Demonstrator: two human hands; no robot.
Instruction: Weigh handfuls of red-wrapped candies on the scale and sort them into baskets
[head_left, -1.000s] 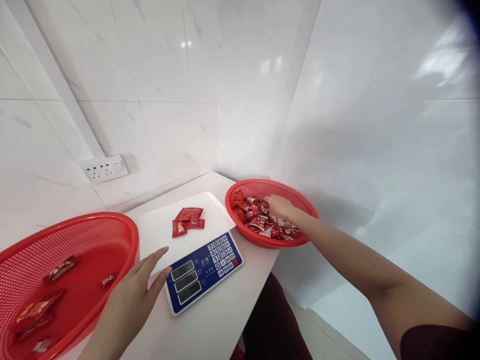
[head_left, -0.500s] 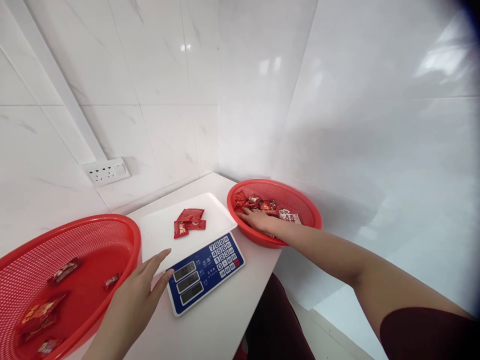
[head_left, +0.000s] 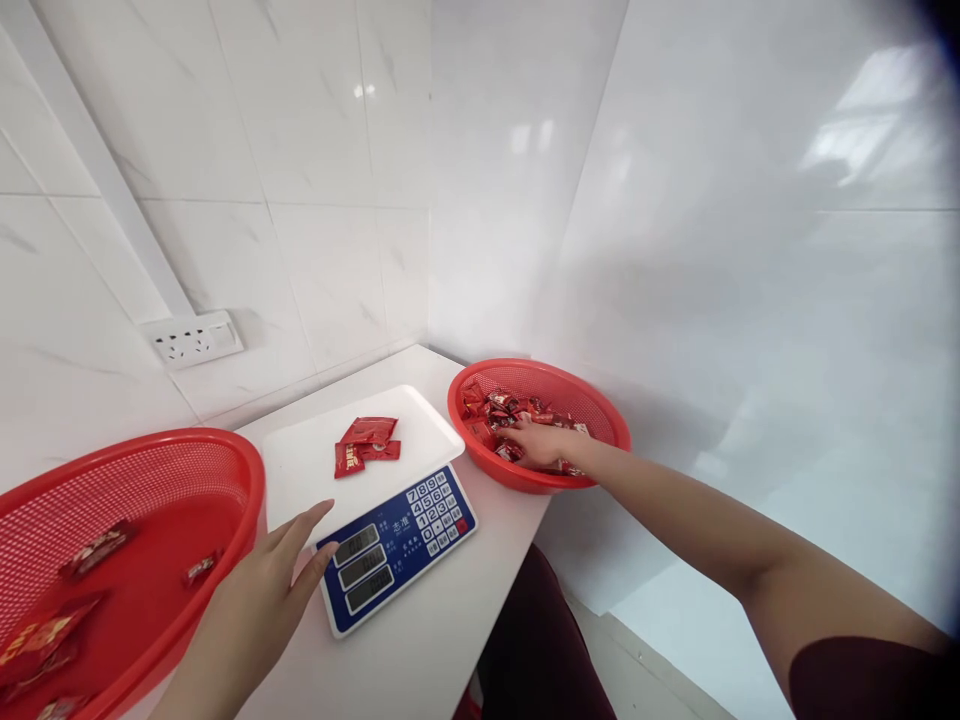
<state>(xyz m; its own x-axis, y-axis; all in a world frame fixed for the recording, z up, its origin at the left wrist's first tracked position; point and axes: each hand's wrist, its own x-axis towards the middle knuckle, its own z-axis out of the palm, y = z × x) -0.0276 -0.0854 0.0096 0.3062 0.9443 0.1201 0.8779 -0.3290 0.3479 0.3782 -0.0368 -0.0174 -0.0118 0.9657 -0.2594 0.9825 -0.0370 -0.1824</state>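
My right hand (head_left: 541, 444) reaches into the small red basket (head_left: 592, 400) at the table's far corner, its fingers curled down among the red candy packets (head_left: 501, 408); what they hold, if anything, is hidden. My left hand (head_left: 259, 590) rests open and flat on the white table beside the blue-and-white scale (head_left: 394, 545), fingertips near its display. Two or three red packets (head_left: 364, 443) lie on the scale's white pan (head_left: 315, 465).
A large red basket (head_left: 150, 470) with a few red packets (head_left: 94, 548) sits at the left, touching my left wrist. A white wall socket (head_left: 191, 338) is mounted on the tiled wall. The table edge drops off at the right front.
My right hand has shifted within the small basket, from the middle to the near-left rim, then back toward the centre with fingers curling. My left hand has barely moved.
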